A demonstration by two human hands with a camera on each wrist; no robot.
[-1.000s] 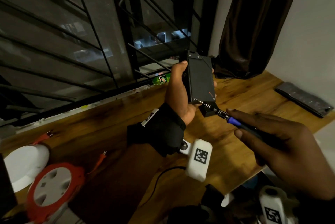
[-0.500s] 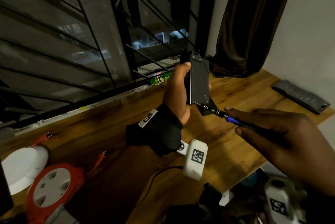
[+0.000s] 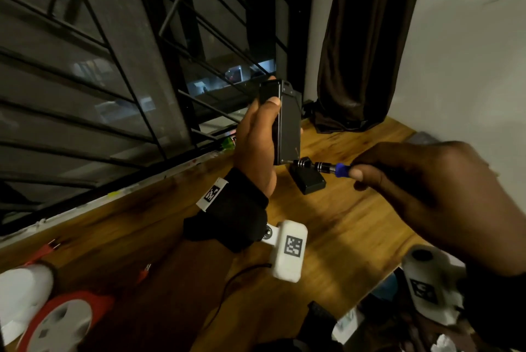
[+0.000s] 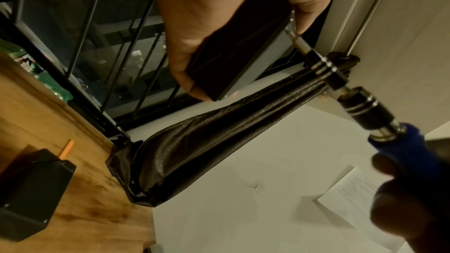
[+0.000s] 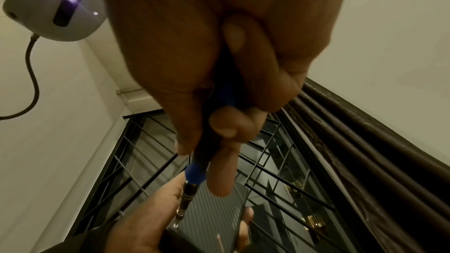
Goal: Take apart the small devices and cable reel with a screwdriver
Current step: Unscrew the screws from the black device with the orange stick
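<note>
My left hand [image 3: 257, 135] grips a flat black box-shaped device [image 3: 287, 124] upright above the wooden table [image 3: 341, 223], thumb on its near edge and fingers behind it. My right hand [image 3: 421, 189] holds a screwdriver [image 3: 327, 167] with a blue collar and a steel bit. The bit tip sits at the device's lower corner [image 4: 288, 30]. From the right wrist the screwdriver [image 5: 194, 176] points down at the ribbed face of the device [image 5: 207, 216]. A red and white cable reel [image 3: 59, 323] lies at the lower left.
A small black box [image 3: 308, 181] stands on the table under the screwdriver, also seen as a black box [image 4: 31, 189] from the left wrist. A green bottle [image 3: 229, 143] lies by the barred window. A dark curtain [image 3: 367, 38] hangs at the back right. A white round housing [image 3: 22, 292] lies beside the reel.
My left hand has turned the device so its narrow edge faces me and raised it slightly. The screwdriver has levelled out and stays at the lower corner.
</note>
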